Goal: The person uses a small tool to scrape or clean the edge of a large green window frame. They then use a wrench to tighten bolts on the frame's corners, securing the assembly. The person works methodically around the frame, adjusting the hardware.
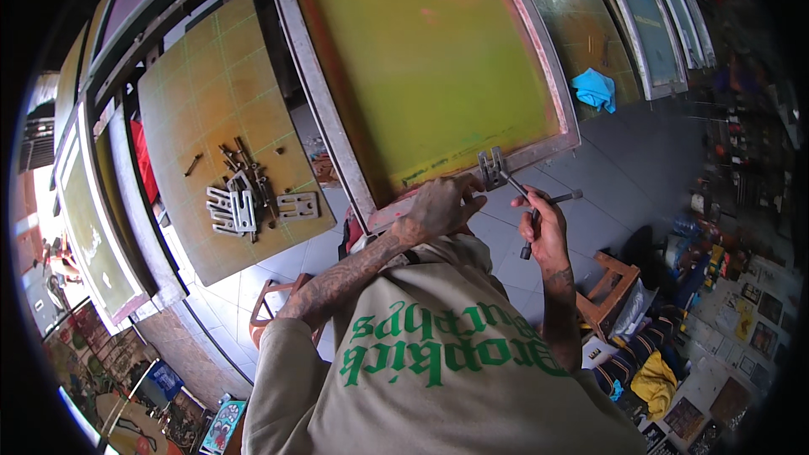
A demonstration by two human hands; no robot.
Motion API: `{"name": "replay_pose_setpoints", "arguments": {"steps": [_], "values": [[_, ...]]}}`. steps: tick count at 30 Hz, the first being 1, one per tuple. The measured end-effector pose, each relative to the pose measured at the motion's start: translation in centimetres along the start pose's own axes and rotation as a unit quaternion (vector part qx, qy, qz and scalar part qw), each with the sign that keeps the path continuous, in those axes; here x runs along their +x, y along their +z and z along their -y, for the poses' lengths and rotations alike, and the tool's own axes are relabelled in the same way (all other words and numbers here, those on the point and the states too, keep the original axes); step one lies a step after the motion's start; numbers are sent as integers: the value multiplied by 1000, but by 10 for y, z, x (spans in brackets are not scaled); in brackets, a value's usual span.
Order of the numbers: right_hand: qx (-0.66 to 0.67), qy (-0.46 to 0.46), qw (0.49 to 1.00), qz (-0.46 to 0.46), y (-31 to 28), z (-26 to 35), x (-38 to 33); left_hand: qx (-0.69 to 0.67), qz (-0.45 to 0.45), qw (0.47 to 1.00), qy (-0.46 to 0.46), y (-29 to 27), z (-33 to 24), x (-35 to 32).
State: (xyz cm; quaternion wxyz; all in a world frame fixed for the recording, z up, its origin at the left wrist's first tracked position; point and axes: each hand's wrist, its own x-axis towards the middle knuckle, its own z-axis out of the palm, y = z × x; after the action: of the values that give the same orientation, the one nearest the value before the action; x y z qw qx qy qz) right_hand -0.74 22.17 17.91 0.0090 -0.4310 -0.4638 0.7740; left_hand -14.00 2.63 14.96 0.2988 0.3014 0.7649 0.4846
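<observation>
A silk-screen frame (552,145) with yellow-green mesh (421,59) is in front of me. A slotted metal bracket (490,168) sits at its near edge, right of centre. My right hand (543,223) grips a three-armed socket wrench (563,197), one arm of which reaches to the bracket. Just left of the bracket, my left hand (442,205) has its fingers bent together by the frame's edge; what they hold, if anything, is hidden. On a gridded board (185,105) to the left lie several slotted metal brackets (244,211) and loose bolts (240,152).
A blue cloth (595,89) lies on another board at the right. More screen frames (645,34) stand at the far right and left (97,227). Below are a tiled floor (611,185), a wooden stool (608,291) at right, and a yellow cloth (655,383).
</observation>
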Motion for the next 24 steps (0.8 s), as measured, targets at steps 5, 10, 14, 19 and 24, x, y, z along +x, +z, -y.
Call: {"name": "replay_pose_setpoints", "arguments": {"steps": [5, 10, 14, 19, 24], "values": [[-85, 4, 996, -16, 1, 10, 2, 23, 9, 1000, 17, 20, 17, 12], [-205, -3, 978, -34, 7, 19, 7, 67, -5, 998, 1, 33, 17, 12], [-281, -10, 959, -25, 12, 24, 11, 120, -17, 992, 43, 38, 20, 12], [-316, 10, 949, -19, 11, 30, 22, 147, -22, 986, 72, 41, 23, 19], [-534, -156, 830, 36, 10, 13, 40, 142, -30, 985, 97, 44, 24, 31]]}}
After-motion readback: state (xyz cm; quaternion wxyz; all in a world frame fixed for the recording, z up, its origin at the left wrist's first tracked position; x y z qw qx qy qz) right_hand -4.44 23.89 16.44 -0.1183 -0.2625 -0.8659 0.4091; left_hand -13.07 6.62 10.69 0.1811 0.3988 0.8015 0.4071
